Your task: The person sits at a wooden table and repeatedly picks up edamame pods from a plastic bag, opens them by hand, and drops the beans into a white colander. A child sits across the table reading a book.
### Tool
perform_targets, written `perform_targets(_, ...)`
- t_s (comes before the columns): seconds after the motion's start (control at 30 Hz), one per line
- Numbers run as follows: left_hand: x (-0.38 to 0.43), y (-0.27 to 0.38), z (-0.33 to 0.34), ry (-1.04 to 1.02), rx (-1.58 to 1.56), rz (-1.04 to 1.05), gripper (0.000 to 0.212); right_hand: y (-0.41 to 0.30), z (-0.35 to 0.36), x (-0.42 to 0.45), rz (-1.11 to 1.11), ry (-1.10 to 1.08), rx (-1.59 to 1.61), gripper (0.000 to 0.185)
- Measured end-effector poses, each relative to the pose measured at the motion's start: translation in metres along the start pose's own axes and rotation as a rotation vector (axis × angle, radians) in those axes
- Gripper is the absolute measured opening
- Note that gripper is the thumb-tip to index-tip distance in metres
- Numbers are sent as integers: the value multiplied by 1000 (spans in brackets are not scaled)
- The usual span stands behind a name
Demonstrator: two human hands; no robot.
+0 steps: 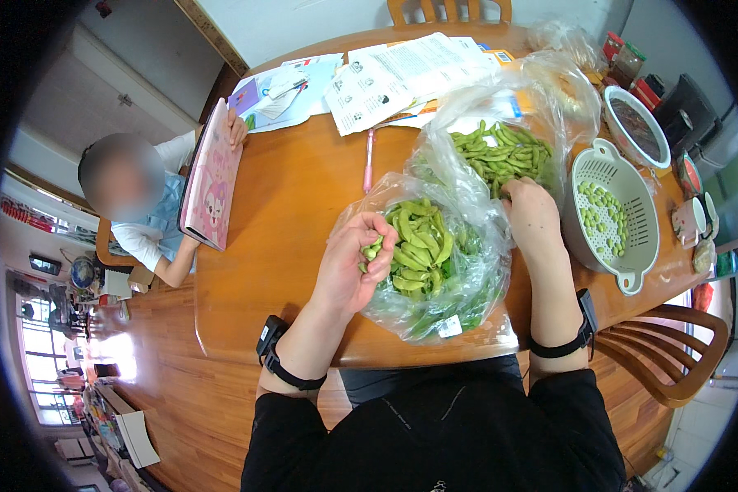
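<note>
Curled around a few shelled green soybeans point(372, 249), my left hand point(352, 261) is over the left edge of the near clear plastic bag point(467, 307). Green soybean pods point(419, 243) fill that bag's opening. My right hand point(534, 212) reaches to the lower edge of a second pile of soybean pods point(501, 150), which lies in the far plastic bag point(433, 147). Its fingertips are partly hidden, so whether they pinch a pod is unclear. Right of this hand, a pale green colander point(642, 227) holds loose shelled soybeans point(604, 215).
At the left, a person point(172, 178) holds up a pink illustrated folder or tablet case point(212, 190). Printed papers point(400, 80) and a pink pen point(369, 161) lie across the table point(270, 246). A white-rimmed bowl point(636, 126), mugs point(690, 221) and jars point(628, 61) line the right side.
</note>
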State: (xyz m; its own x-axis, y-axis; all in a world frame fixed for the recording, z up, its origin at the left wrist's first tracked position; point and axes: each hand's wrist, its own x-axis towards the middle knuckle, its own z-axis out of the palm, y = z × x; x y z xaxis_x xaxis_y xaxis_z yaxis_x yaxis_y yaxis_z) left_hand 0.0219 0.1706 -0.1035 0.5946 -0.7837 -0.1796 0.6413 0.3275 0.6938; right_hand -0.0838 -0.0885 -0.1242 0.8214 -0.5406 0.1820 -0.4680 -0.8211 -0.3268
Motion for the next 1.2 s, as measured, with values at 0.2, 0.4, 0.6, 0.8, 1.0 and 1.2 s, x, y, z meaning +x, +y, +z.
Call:
perform_targets(0.2,0,-1,2,20,56,-44,10,6,0,-2,-25,-74,-5,9)
perform_targets(0.4,-1,1,6,-21,58,-50,15,-5,-9,4,-94,270,200,6)
perform_targets(0.6,-4,1,14,25,136,-115,20,-37,-23,-17,-224,301,1462,7)
perform_targets(0.8,-5,-1,7,-169,128,-118,21,-77,-10,-52,-448,-16,1488,12)
perform_targets(1.0,-4,-7,4,-97,243,-78,16,-83,-11,-55,-465,45,1036,17)
perform_targets(1.2,-5,-5,2,-182,291,-98,7,-82,-10,-51,-555,137,812,19)
